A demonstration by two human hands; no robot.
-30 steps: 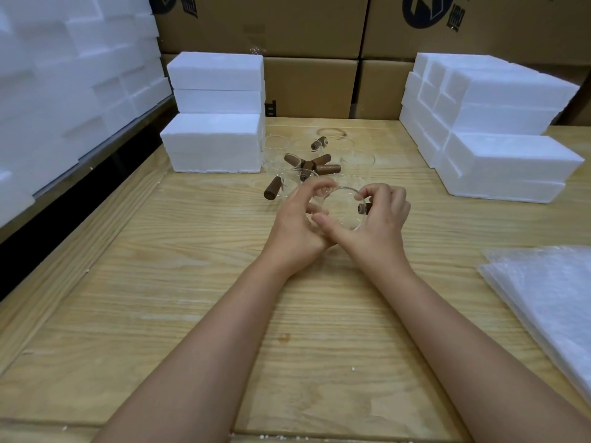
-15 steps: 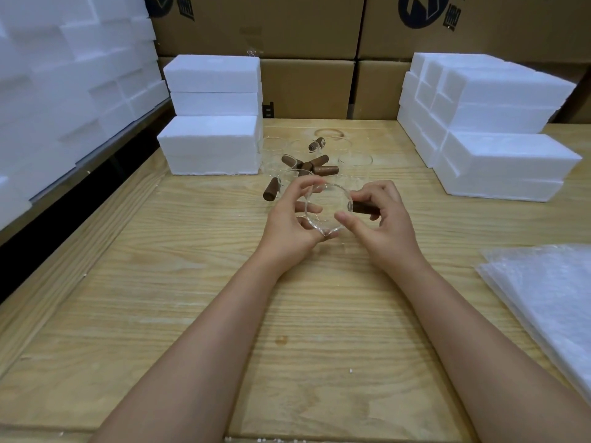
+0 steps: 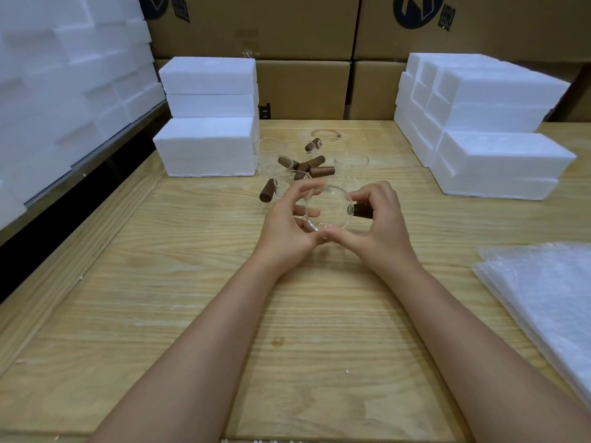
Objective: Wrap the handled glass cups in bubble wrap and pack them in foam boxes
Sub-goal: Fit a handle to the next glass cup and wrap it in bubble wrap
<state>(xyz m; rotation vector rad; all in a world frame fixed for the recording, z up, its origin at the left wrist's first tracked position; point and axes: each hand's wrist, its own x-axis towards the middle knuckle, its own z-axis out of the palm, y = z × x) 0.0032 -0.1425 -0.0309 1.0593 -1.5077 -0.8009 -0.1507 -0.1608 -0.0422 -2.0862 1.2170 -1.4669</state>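
Observation:
A clear glass cup (image 3: 331, 207) with a brown wooden handle (image 3: 363, 211) is held above the wooden table (image 3: 192, 298), its mouth tilted toward me. My left hand (image 3: 287, 223) curls round the cup's left side. My right hand (image 3: 380, 223) grips the handle, its thumb under the rim. Several more glass cups with brown handles (image 3: 307, 166) stand clustered just behind. Stacked bubble wrap sheets (image 3: 543, 302) lie at the right edge. White foam boxes (image 3: 208, 145) are piled at the back left, and more foam boxes (image 3: 492, 158) at the back right.
Cardboard cartons (image 3: 303, 87) line the back wall. A tall bank of foam blocks (image 3: 64, 75) fills the left side beyond a dark gap along the table's left edge. Bare wood lies between my forearms and the near edge.
The cup has turned in my hands so that its brown handle now sticks out to the right. My right hand has shifted from the rim onto the handle.

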